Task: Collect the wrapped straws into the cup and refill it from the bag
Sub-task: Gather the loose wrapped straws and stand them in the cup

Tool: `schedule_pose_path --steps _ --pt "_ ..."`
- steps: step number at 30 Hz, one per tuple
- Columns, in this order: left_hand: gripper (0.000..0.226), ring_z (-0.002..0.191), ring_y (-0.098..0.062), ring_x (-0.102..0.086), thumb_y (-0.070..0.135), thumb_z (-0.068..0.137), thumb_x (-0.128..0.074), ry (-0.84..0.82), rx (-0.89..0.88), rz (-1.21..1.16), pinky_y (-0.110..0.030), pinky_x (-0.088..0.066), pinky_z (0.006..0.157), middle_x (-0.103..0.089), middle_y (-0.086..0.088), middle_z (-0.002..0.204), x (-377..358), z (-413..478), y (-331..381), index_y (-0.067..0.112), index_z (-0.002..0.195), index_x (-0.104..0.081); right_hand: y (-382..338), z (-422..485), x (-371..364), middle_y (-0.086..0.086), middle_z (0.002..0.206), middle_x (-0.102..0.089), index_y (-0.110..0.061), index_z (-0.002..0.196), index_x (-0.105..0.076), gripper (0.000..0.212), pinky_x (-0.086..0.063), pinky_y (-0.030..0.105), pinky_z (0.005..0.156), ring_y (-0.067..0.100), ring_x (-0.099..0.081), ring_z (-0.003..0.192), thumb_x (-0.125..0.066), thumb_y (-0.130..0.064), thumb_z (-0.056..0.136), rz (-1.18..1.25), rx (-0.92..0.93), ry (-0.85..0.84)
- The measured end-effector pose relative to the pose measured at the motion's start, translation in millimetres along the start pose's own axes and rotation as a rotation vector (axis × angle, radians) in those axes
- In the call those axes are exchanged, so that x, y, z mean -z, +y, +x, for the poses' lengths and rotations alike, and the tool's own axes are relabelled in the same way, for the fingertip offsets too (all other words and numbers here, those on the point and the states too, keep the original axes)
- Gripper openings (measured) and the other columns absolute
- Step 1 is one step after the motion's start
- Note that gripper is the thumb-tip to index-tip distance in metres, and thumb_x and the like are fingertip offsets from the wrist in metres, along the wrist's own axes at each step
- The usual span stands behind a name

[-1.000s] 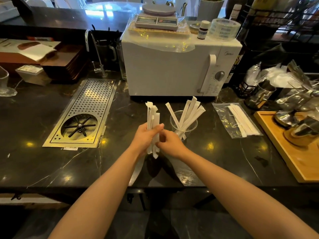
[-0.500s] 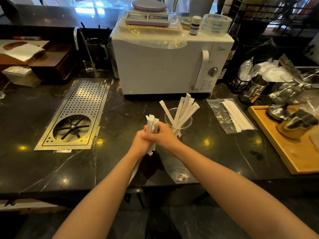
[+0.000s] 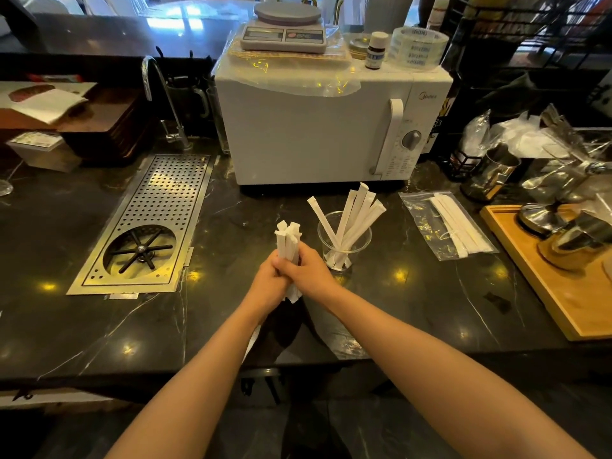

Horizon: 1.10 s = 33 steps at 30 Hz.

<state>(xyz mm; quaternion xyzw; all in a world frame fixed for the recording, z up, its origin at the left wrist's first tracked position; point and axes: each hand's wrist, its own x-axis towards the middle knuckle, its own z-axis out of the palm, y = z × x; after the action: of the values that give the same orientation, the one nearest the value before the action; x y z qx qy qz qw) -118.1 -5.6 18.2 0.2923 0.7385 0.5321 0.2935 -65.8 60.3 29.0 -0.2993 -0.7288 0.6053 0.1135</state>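
A bundle of white paper-wrapped straws (image 3: pixel 288 238) stands upright on the black marble counter, clasped by both hands. My left hand (image 3: pixel 267 283) wraps its left side and my right hand (image 3: pixel 309 272) closes over it from the right. The bundle's lower ends poke out below the hands. Just right of them a clear glass cup (image 3: pixel 344 240) holds several more wrapped straws (image 3: pixel 356 217), fanned out and leaning right. Further right a clear plastic bag (image 3: pixel 427 223) lies flat with several wrapped straws (image 3: pixel 458 226) inside.
A white microwave (image 3: pixel 318 127) with a scale on top stands behind the cup. A steel drip tray with rinser (image 3: pixel 149 226) is set in the counter at left. At right a wooden tray (image 3: pixel 546 283) carries metal jugs, with a steel cup (image 3: pixel 490 173) and spoons behind.
My right hand has closed over the bundle beside my left hand. The straws have been squared into a tighter upright bunch and sit lower, close to the counter.
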Motion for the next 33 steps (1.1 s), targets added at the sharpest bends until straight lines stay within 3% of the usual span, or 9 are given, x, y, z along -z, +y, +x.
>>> schedule_pose_path --steps 4,6,12,17,20,24,29,33 --pt "0.030 0.097 -0.020 -0.058 -0.004 0.086 -0.049 0.084 -0.019 0.065 -0.017 -0.049 0.071 -0.062 -0.014 0.103 4 2 14 -0.002 0.114 -0.057 -9 -2 4 0.013 0.110 -0.058 -0.005 0.121 -0.049 0.033 -0.048 0.033 0.092 0.016 -0.054 0.099 -0.051 -0.020 0.092 0.006 0.061 0.056" --pt "0.024 0.091 -0.025 -0.062 -0.004 0.083 -0.053 0.126 -0.076 0.078 -0.019 -0.050 0.068 -0.064 -0.016 0.097 5 5 27 -0.004 0.105 -0.063 -21 -3 12 0.009 0.102 -0.056 -0.003 0.118 -0.050 0.033 -0.048 0.030 0.085 0.018 -0.055 0.097 -0.051 -0.021 0.091 0.014 0.139 0.096" --pt "0.025 0.074 -0.001 -0.059 0.003 0.087 -0.051 -0.005 -0.200 -0.071 -0.008 -0.051 0.062 -0.062 0.003 0.080 -4 22 90 0.002 0.111 -0.060 -65 3 62 -0.006 0.078 -0.053 -0.008 0.102 -0.052 0.016 -0.046 0.018 0.068 0.009 -0.054 0.076 -0.052 -0.019 0.091 0.013 0.331 0.229" --pt "0.027 0.079 -0.009 -0.062 0.004 0.086 -0.054 -0.068 -0.197 -0.061 -0.013 -0.052 0.065 -0.064 -0.004 0.089 -30 47 104 0.002 0.112 -0.061 -64 15 98 -0.007 0.077 -0.053 -0.010 0.100 -0.052 0.011 -0.046 0.002 0.057 0.003 -0.053 0.072 -0.053 -0.012 0.090 0.029 0.313 0.262" --pt "0.025 0.092 -0.021 -0.063 0.002 0.083 -0.057 -0.077 -0.151 0.026 -0.022 -0.053 0.075 -0.065 -0.011 0.095 -46 60 91 0.003 0.108 -0.063 -48 20 105 -0.005 0.079 -0.055 -0.007 0.104 -0.054 0.014 -0.047 0.004 0.058 0.005 -0.054 0.074 -0.053 -0.009 0.090 0.022 0.239 0.260" --pt "0.022 0.098 -0.028 -0.064 0.006 0.080 -0.062 -0.094 -0.084 0.150 -0.042 -0.053 0.090 -0.068 -0.018 0.103 -53 69 68 0.004 0.103 -0.064 -24 22 106 0.006 0.100 -0.055 0.001 0.119 -0.052 0.032 -0.046 0.015 0.070 0.015 -0.054 0.094 -0.053 -0.010 0.090 -0.009 0.140 0.204" --pt "0.028 0.097 -0.028 -0.065 0.011 0.078 -0.067 -0.125 -0.105 0.165 -0.046 -0.054 0.088 -0.068 -0.019 0.102 -45 73 59 0.002 0.104 -0.062 -15 20 109 -0.005 0.088 -0.057 -0.001 0.119 -0.053 0.033 -0.048 0.006 0.064 0.001 -0.055 0.079 -0.058 -0.009 0.087 0.002 0.134 0.150" --pt "0.027 0.095 -0.024 -0.065 0.016 0.080 -0.066 -0.114 -0.171 0.197 -0.033 -0.054 0.081 -0.068 -0.016 0.101 -41 75 61 0.003 0.103 -0.063 -15 22 115 0.002 0.094 -0.058 -0.001 0.114 -0.056 0.031 -0.047 0.013 0.070 0.010 -0.056 0.085 -0.061 -0.009 0.084 -0.032 0.151 0.182"
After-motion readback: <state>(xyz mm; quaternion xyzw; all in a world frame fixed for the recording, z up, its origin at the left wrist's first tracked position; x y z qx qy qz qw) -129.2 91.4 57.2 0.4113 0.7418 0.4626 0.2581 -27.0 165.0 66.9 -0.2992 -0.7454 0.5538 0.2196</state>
